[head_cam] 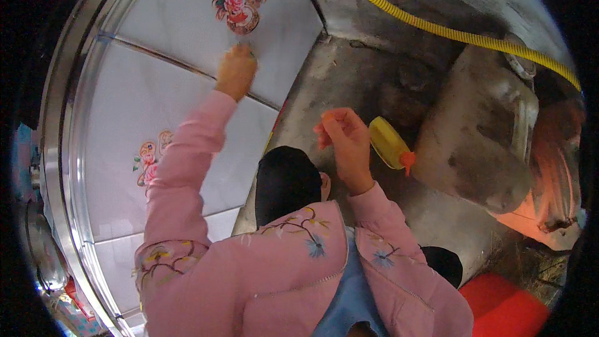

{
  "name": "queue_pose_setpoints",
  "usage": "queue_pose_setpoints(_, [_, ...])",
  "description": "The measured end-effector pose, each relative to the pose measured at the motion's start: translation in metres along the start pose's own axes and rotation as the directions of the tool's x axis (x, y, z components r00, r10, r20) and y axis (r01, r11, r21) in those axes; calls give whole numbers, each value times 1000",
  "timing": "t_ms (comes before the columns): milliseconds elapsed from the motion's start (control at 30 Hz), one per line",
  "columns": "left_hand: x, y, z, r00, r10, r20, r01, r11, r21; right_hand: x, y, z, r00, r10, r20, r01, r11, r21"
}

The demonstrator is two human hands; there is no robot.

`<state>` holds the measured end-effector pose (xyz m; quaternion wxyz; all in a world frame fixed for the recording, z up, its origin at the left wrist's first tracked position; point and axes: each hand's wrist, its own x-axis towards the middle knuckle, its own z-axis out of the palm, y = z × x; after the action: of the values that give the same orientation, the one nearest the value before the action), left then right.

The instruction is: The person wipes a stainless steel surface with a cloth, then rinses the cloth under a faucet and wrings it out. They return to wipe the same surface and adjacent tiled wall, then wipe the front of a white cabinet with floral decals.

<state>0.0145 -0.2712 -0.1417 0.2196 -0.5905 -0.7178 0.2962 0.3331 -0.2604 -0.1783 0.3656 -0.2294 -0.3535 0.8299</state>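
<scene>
My left hand (237,70) is against a glossy white tiled panel (187,89), just below a printed rose design (237,4). Its fingers are bunched and blurred; a hint of green shows at them, but what they hold cannot be made out. Over the grey floor, my right hand (345,142) is raised with loosely curled fingers and nothing visible in it. Just to its right is a yellow squeeze bottle (389,142) with an orange-red cap, tilted in view and apart from the hand. A second floral print (149,164) is partly covered by my left sleeve.
A yellow corrugated hose (440,31) crosses the upper right. Below it is a large, stained grey object (472,135), beside orange material (552,182). A red object (503,306) is at the lower right. Metal trim (65,150) edges the panel at left.
</scene>
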Motion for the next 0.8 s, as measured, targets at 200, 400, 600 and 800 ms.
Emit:
queue_pose_setpoints(200, [58,-36,-70,834,-157,-529,123,987,-99,2,23,-10,998,58,-35,-58,998,-20])
queue_pose_setpoints(400, [24,81,124,987,-159,-7,149,939,-310,3,24,3,995,97,-9,-97,995,-20])
queue_pose_setpoints(600, [138,55,111,944,-121,-307,34,961,-275,10,29,-14,981,169,-98,-174,984,-36])
queue_pose_setpoints(800, [233,-59,-94,701,-341,-626,494,866,81,21,43,-26,953,205,-223,-220,974,-46])
